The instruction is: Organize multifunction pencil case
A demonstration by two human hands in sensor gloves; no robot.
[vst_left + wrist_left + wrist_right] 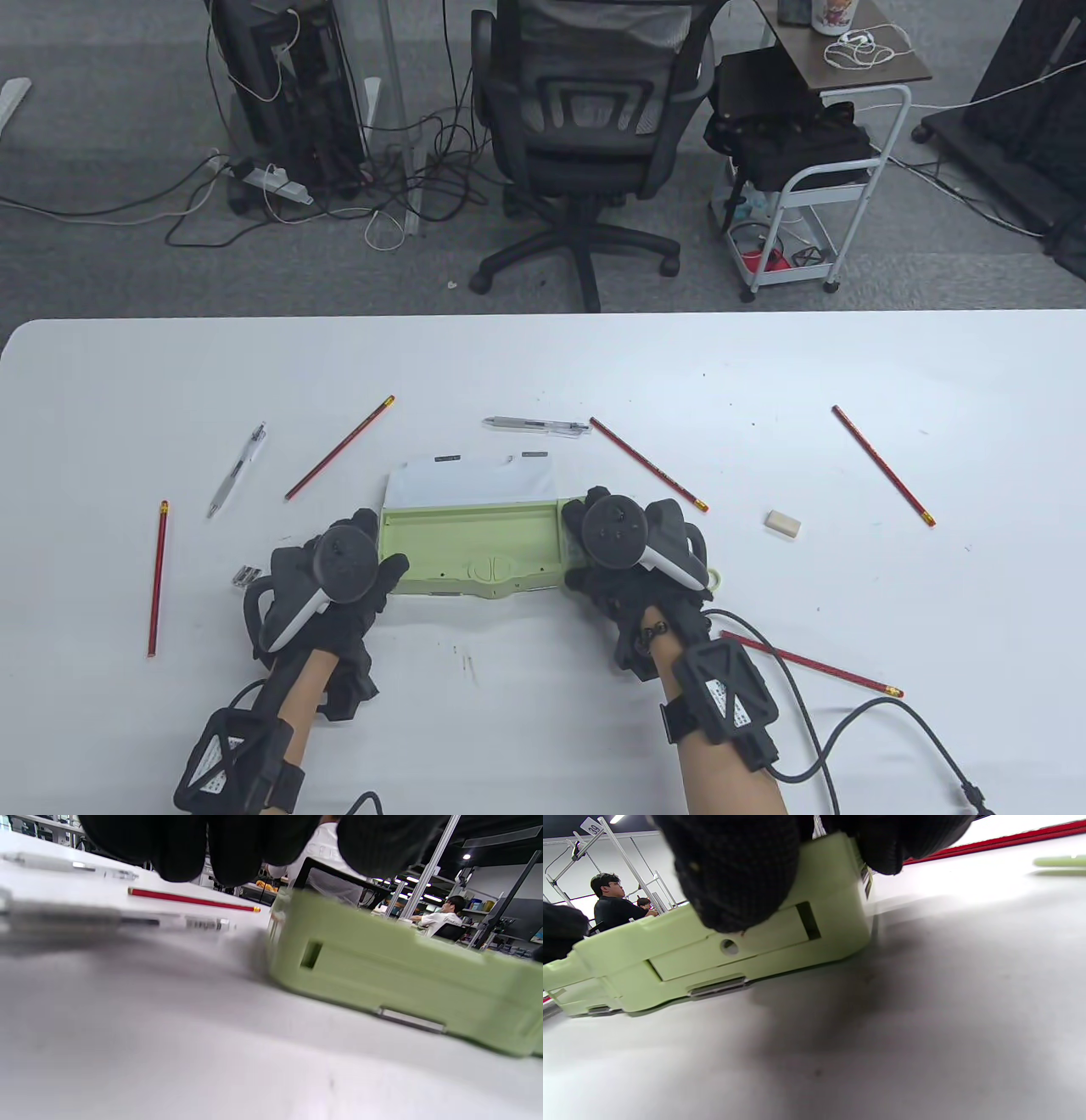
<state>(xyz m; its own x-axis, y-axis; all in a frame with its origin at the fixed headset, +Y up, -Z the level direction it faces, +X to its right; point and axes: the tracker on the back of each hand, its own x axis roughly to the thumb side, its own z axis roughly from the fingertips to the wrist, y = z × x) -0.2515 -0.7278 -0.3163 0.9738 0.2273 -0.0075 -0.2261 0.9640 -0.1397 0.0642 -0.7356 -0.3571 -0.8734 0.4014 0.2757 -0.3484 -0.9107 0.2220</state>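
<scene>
The light green pencil case point(475, 548) lies open in the middle of the table, its white-lined lid point(471, 484) tipped back. My left hand point(380, 543) holds its left end, thumb on the near corner. My right hand point(581, 543) grips the right end; in the right wrist view a fingertip point(734, 870) presses the case's point(712, 955) near wall. The tray looks bare. Several red pencils lie loose: one point(339, 447) left of the lid, one point(649, 464) right of it, one point(157, 577) far left. The left wrist view shows the case's end wall point(382, 971).
Two pens point(237, 469) point(537, 424), a white eraser point(782, 523) and a small sharpener point(246, 577) lie around the case. More red pencils lie at the right point(882, 464) and under my right wrist point(810, 664). A small green part point(715, 580) sits beside my right hand.
</scene>
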